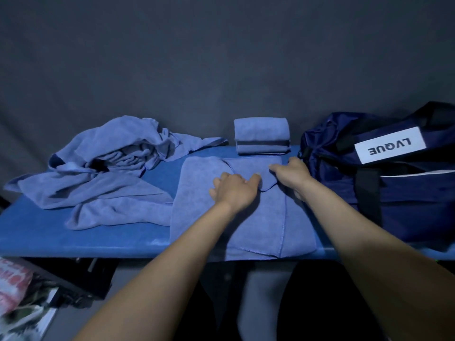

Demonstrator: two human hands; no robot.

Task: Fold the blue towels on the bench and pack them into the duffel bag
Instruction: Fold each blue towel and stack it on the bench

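Note:
A blue towel (pixel 202 212) lies spread across the blue bench (pixel 37 232), its far right part turned over toward me. My left hand (pixel 234 190) rests on the towel's middle with its fingers pinching the folded flap. My right hand (pixel 291 175) holds the flap's right side, fingers curled on the cloth. Behind them stands a stack of folded blue towels (pixel 262 135). A heap of crumpled blue towels (pixel 105 166) covers the bench's left half. The navy duffel bag (pixel 394 183) with a white label sits at the right end, just beside my right hand.
A dark grey fabric wall (pixel 221 57) rises right behind the bench. Below the bench's front edge at the left lie colourful printed items (pixel 19 299) on the floor. The towel's near edge hangs slightly over the bench's front.

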